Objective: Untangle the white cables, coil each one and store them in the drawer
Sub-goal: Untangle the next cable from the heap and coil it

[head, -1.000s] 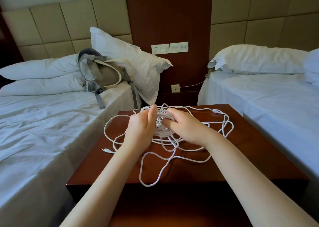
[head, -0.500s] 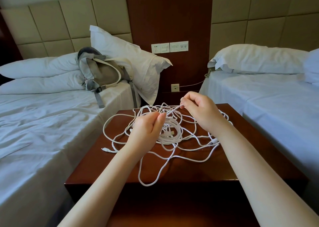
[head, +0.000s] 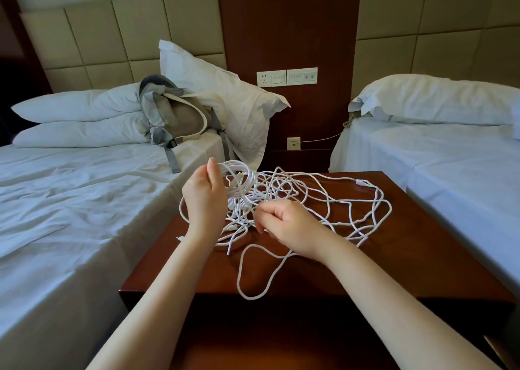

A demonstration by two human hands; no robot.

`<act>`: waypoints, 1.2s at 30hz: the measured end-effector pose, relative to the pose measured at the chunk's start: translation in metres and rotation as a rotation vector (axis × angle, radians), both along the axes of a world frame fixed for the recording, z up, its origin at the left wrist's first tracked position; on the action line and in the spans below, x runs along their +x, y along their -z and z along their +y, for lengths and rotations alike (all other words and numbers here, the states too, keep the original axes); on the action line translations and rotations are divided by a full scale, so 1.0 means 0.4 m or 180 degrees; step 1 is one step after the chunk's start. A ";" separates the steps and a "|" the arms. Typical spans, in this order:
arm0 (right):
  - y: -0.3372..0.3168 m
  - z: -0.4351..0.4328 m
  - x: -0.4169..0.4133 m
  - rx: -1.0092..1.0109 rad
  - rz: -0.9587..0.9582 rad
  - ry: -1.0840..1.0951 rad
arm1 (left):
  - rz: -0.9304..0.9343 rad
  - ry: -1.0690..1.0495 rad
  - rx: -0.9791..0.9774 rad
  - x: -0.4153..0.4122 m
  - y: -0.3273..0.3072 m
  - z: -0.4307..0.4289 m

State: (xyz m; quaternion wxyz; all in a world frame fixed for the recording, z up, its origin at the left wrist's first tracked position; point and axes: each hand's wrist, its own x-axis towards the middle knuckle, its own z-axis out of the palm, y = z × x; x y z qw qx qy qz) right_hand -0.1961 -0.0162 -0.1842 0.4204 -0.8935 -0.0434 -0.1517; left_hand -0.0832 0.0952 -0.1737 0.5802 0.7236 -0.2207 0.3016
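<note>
Across the far half of the nightstand (head: 408,251) lie the tangled white cables (head: 247,184), judged light, limp and prone to snag. The left hand (head: 204,201) curls round raised loops at the nightstand's far-left corner. The right hand (head: 289,229) pinches one strand mid-tangle; best taken near a free plug.

place: looked like a twin hotel bedroom | left white-sheeted bed (head: 70,201) and right white-sheeted bed (head: 450,167) flanked a reddish-brown wooden nightstand (head: 408,243) | beige padded square headboard panels (head: 112,37) lined the wall | white switch-and-socket plate (head: 287,76) sat on a dark wood wall panel (head: 287,26)
</note>
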 end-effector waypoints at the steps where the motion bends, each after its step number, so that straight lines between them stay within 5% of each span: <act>1: 0.007 0.001 0.003 0.0154 0.0039 -0.0002 | 0.0030 0.0019 -0.0072 -0.006 -0.001 -0.003; 5: 0.021 -0.014 0.009 0.0707 0.0191 -0.0139 | 0.0376 0.0272 -0.0405 -0.035 -0.007 -0.016; 11: 0.029 -0.066 0.007 0.1117 0.0092 0.0021 | 0.1371 0.1713 -0.1200 -0.095 -0.053 -0.030; 16: 0.013 -0.095 -0.003 0.1941 -0.0170 -0.0109 | 0.1585 0.2707 -0.0643 -0.154 -0.045 -0.056; 36: -0.080 -0.158 -0.064 0.1390 -0.1177 0.0568 | 0.0984 0.2672 0.1989 -0.217 -0.029 -0.063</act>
